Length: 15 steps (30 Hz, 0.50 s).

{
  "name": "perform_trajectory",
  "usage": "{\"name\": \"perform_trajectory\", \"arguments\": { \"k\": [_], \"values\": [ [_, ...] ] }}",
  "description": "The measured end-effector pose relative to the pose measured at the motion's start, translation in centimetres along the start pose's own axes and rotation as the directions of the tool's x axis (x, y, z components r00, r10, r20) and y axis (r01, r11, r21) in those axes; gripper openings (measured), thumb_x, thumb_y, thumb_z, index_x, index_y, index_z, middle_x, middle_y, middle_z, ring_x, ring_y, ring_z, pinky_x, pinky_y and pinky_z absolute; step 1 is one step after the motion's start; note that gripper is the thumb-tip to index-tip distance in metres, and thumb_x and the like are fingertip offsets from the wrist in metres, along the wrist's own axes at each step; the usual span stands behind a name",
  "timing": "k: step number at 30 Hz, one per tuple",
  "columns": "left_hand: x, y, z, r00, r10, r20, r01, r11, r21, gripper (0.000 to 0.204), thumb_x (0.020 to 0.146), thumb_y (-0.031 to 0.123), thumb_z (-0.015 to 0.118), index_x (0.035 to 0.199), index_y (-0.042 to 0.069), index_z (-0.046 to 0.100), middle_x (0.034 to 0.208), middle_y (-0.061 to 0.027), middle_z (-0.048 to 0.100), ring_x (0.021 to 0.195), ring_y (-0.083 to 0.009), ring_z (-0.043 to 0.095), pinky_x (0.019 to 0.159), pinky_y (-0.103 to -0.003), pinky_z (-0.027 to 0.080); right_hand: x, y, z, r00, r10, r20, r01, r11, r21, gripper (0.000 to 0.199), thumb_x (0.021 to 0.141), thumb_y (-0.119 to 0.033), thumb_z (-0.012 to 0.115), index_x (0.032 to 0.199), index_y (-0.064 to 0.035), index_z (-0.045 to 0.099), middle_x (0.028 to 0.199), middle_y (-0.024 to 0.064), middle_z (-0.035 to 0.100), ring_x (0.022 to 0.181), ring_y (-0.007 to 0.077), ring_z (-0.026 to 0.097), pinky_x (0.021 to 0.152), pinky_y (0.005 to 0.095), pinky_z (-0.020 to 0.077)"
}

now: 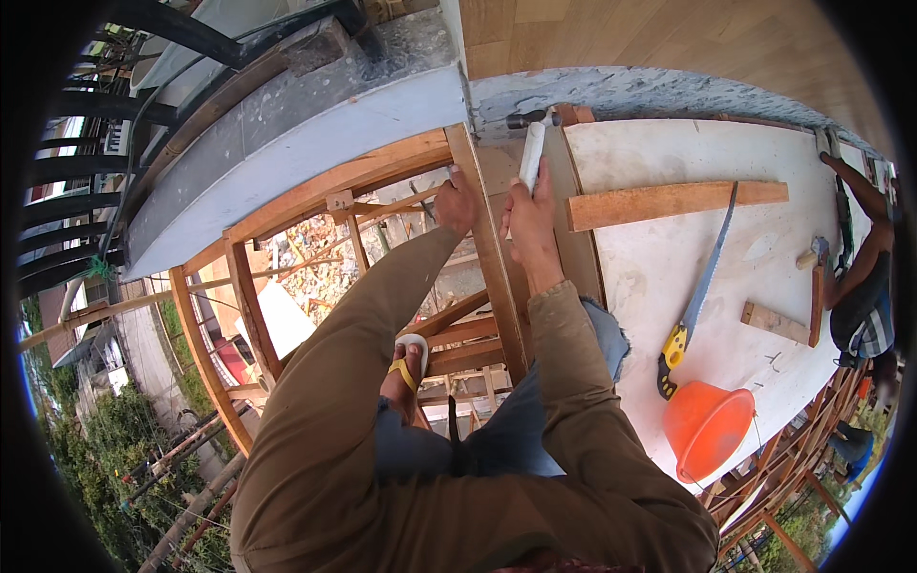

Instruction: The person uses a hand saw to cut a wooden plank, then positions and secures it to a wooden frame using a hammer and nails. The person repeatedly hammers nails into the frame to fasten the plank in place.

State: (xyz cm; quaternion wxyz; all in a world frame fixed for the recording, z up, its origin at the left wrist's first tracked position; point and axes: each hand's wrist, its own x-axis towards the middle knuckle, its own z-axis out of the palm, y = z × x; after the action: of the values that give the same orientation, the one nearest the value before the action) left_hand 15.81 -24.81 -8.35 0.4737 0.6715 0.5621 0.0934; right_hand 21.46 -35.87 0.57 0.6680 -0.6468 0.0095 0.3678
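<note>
My right hand (531, 215) is wrapped round the pale handle of a hammer (533, 153). The hammer's dark head lies at the far end, close to the rough wall base. Beside it, my left hand (457, 203) is closed against the edge of a long wooden beam (492, 258). Something small and greyish shows at its fingertips, too small to name. The beam meets a curved wooden frame (358, 172) at the far end. A reddish wood block (575, 115) sits just right of the hammer head.
On the white board (659, 258) at right lie a wooden plank (678, 202), a handsaw (709, 277), an orange bucket (707, 430) and wood offcuts (776, 322). Open gaps drop below the frame; my sandalled foot (408, 368) stands there. Another person (864, 277) is at far right. Dark railings (86, 172) stand left.
</note>
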Motion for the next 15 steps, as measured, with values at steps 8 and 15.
{"name": "perform_trajectory", "arguments": {
  "k": [8,15],
  "values": [
    [0.7,-0.3,0.1,1.000,-0.002,0.006,0.002,1.000,-0.010,0.084,0.103,0.062,0.026,0.114,-0.012,0.066,0.111,-0.0390,0.065,0.112,-0.0531,0.062,0.098,-0.054,0.046,-2.6,-9.9,-2.9,0.962,-0.193,-0.195,0.217,0.970,0.109,0.077,0.101,-0.016,0.052,0.164,-0.0158,0.008,0.085,0.0053,0.051,0.058,0.0101,0.047,0.042,0.0297,0.0406],
    [0.6,-0.4,0.0,0.999,-0.040,0.019,0.042,0.994,-0.097,0.084,0.103,0.062,0.028,0.112,-0.012,0.066,0.110,-0.0398,0.065,0.111,-0.0545,0.061,0.097,-0.055,0.046,-2.0,-6.6,0.2,0.977,-0.071,-0.203,0.102,0.984,0.146,0.079,0.098,-0.011,0.048,0.163,-0.0253,0.004,0.077,-0.0005,0.044,0.054,0.0100,0.041,0.045,0.0291,0.0418]
  ]
}}
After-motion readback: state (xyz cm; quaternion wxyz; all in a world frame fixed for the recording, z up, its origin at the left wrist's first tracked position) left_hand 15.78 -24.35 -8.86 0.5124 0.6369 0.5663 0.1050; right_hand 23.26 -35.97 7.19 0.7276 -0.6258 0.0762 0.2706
